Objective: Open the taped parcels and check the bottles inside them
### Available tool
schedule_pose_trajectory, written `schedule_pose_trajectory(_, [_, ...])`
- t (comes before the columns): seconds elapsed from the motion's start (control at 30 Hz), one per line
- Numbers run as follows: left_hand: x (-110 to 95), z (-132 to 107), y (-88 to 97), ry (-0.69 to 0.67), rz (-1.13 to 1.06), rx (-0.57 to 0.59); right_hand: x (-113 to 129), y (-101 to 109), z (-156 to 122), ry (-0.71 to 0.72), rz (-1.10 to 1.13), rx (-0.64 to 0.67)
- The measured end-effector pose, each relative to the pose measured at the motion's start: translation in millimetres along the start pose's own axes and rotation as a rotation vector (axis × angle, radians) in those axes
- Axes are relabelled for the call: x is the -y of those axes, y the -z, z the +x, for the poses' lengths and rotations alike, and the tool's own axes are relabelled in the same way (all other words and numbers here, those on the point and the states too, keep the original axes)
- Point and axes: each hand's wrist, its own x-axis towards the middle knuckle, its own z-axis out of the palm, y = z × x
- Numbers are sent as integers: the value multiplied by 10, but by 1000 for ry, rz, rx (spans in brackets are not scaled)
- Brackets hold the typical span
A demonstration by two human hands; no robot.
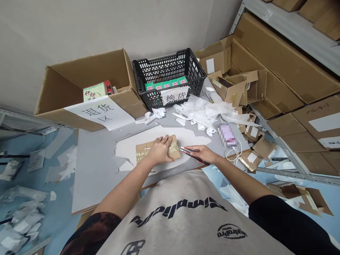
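A small cardboard box (174,150) wrapped in clear tape lies on a torn white patch of the table top. My left hand (160,150) holds it from above, fingers across its top and thumb near the front edge, covering its middle. In my right hand (203,153) is a red-and-black box cutter (198,158), gripped with its tip pointing left. That tip is just off the right end of the box; whether it touches the tape I cannot tell.
Behind stand a large open carton (61,88) with a paper sign and a black plastic crate (140,94) holding several green boxes. Torn white paper (196,109) and a phone (227,134) with a white cable lie to the right. Shelving with cartons (287,60) borders the right side.
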Motion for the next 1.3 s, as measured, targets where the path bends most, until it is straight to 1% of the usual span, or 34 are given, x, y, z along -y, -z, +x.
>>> schedule_pose_trajectory(0.13, [-11, -9, 1, -15, 18, -6, -20, -31, 20, 18, 10, -53])
schedule_pose_trajectory(0.2, [-17, -14, -2, -20, 24, -7, 1, -35, 16, 23, -15, -53])
schedule_pose_trajectory(0.37, [-27, -24, -2, -25, 23, 9, 121, 49, -35, 20, -113, 29])
schedule_pose_trajectory(0.47, [-31, -26, 1, -19, 19, 15, 170, 91, -51, -8, -122, 69])
schedule_pose_trajectory(0.53, [-27, -23, -4, -19, 17, 18, 175, 103, -61, -22, -109, 76])
schedule_pose_trajectory(0.67, [17, -17, -47, -22, 11, 14, 121, 129, -110, -59, -72, 140])
schedule_pose_trajectory(0.73, [51, -28, -79, -30, 1, 3, 78, 144, -138, -40, -46, 102])
schedule_pose_trajectory(0.83, [84, -86, -124, -69, -16, -35, 22, 146, -161, 36, -36, -38])
schedule_pose_trajectory(0.87, [83, -116, -137, -84, -17, -53, 8, 135, -164, 55, -48, -59])
schedule_pose_trajectory(0.97, [41, -210, -170, -83, -9, -103, -15, 68, -165, 103, -106, -52])
schedule_pose_trajectory(1.1, [-55, -281, -187, -53, -15, -121, -15, -41, -164, 164, -165, -68])
schedule_pose_trajectory(1.2, [-98, -287, -172, -53, -33, -131, -1, -78, -180, 157, -171, -79])
schedule_pose_trajectory(1.3, [-109, -280, -145, -50, -44, -131, 16, -78, -214, 134, -157, -58])
